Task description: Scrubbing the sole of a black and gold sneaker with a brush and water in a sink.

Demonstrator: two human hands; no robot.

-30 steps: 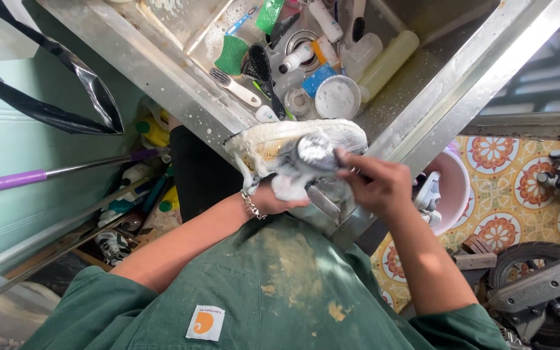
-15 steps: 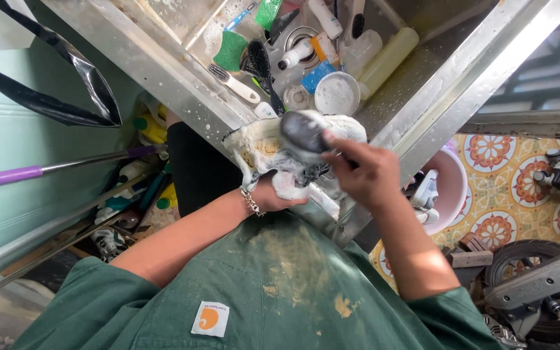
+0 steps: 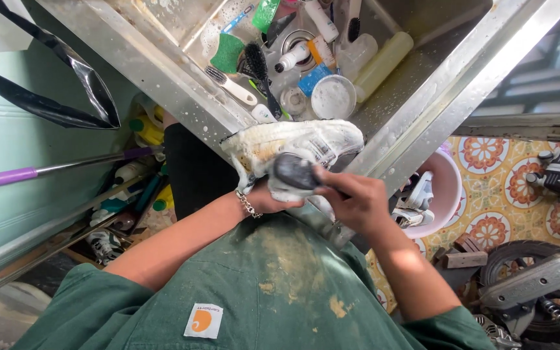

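Observation:
A white, soapy sneaker (image 3: 293, 146) is held over the near edge of a steel sink (image 3: 416, 123). My left hand (image 3: 268, 198), with a chain bracelet at the wrist, grips the shoe from below. My right hand (image 3: 351, 198) is shut on a dark grey scrubbing brush (image 3: 295, 171) pressed against the shoe's side. My green apron, smeared with dried stains, fills the lower view.
In the sink lie several brushes (image 3: 254, 65), a green sponge (image 3: 228, 53), bottles (image 3: 384, 61) and a white lid (image 3: 333, 97). A pink basin (image 3: 439, 194) with more shoes sits on the patterned tile floor at right. Bottles and a purple-handled pole (image 3: 8, 176) crowd the left.
My right hand has drawn the brush from the shoe's upper side down and toward me. The shoe and my left hand have stayed nearly in place.

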